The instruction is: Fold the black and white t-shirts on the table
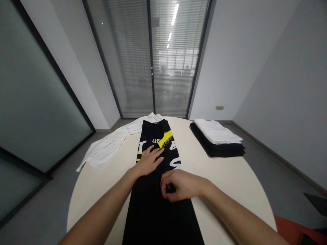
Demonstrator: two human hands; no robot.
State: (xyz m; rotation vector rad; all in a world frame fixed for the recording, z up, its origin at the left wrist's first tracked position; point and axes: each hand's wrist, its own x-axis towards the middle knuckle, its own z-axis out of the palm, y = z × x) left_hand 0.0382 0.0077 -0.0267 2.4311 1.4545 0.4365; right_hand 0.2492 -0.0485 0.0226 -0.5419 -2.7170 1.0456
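A black printed shirt lies in a long narrow strip down the middle of the table, with white lettering and a yellow patch near its far end. My left hand rests flat on the printed part, fingers spread. Just nearer and to the right, my right hand is curled at the shirt's right side, thumb and forefinger closed in a ring. Whether cloth is pinched between those fingertips cannot be made out. The shirt's near end runs out of the bottom of the view.
The round cream table carries a loose white garment spread along its far left edge. At the right sits a folded white garment on a stack of folded black garments. An orange-red object shows at lower right, beyond the table.
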